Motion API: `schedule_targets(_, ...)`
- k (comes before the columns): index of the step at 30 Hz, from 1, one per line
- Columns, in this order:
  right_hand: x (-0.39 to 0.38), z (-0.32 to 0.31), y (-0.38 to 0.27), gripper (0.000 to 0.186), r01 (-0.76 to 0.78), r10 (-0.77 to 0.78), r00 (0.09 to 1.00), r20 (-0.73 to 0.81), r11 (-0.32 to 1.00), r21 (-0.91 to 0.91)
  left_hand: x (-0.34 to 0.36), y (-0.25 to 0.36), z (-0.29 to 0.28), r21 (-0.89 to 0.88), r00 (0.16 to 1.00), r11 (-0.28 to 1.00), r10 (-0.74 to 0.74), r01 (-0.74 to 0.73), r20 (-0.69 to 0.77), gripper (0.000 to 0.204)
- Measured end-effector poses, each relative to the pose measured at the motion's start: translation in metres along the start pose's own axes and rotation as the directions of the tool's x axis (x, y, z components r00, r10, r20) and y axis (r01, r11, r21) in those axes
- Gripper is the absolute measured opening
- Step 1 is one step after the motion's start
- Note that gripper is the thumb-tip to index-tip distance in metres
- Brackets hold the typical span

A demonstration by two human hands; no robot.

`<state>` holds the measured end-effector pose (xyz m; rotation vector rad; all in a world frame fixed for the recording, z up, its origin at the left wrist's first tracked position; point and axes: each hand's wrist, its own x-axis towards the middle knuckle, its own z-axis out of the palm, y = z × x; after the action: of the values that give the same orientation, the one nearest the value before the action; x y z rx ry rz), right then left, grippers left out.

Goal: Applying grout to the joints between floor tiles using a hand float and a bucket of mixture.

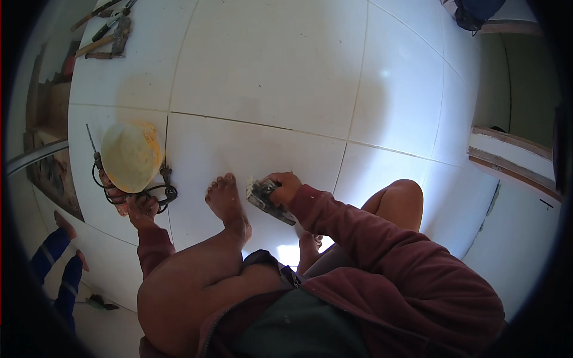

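My right hand [285, 188] is closed around a grimy, dark block-shaped tool [271, 203] with a whitish end, just above the floor beside my bare foot; its exact kind is unclear. At the left, my left hand [143, 210] has its fingers curled at a looped black power cable [170, 192]. A pale yellow, stained plastic bowl [128, 156] stands right beyond that hand. Partly hidden behind the bowl and hand lies an orange-red power tool [121, 209]; a thin metal bit [90, 136] sticks out on the bowl's far left side.
White floor tiles [262, 71] spread ahead. A hammer [119, 37] and several hand tools lie at the far left. Another person's legs in blue trousers [51, 253] show at the left edge. A wood-edged step [513, 158] stands at the right, with a dark bag [476, 13] at the far right.
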<state>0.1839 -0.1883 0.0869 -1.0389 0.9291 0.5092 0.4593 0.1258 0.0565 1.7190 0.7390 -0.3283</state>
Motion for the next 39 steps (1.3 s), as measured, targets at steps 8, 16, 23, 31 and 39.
schedule_targets(8,0.01,0.01,0.009,0.051,0.114,-0.116,0.993,-0.02,0.991,-0.076,0.032,0.021,0.031,-0.059,0.996,0.995,0.086,-0.084,0.039,0.04)
schedule_targets(16,0.007,-0.014,0.005,0.05,0.082,-0.074,0.991,-0.108,0.994,0.071,-0.013,0.024,0.071,-0.442,0.801,0.896,0.225,0.054,0.555,0.047)
schedule_targets(23,0.019,-0.006,0.003,0.056,0.063,-0.061,0.997,-0.039,0.997,0.047,-0.002,0.029,0.093,-0.211,0.744,0.976,0.106,0.049,0.659,0.049)
schedule_targets(31,0.016,0.01,-0.005,0.056,0.06,-0.06,0.998,0.022,0.998,-0.004,0.081,0.056,0.152,0.152,0.792,0.961,0.094,-0.23,0.603,0.027)
schedule_targets(39,0.011,-0.013,-0.026,0.058,0.07,-0.084,0.987,0.14,0.993,0.098,0.053,0.048,0.144,0.173,0.652,0.967,-0.009,-0.187,0.758,0.016)
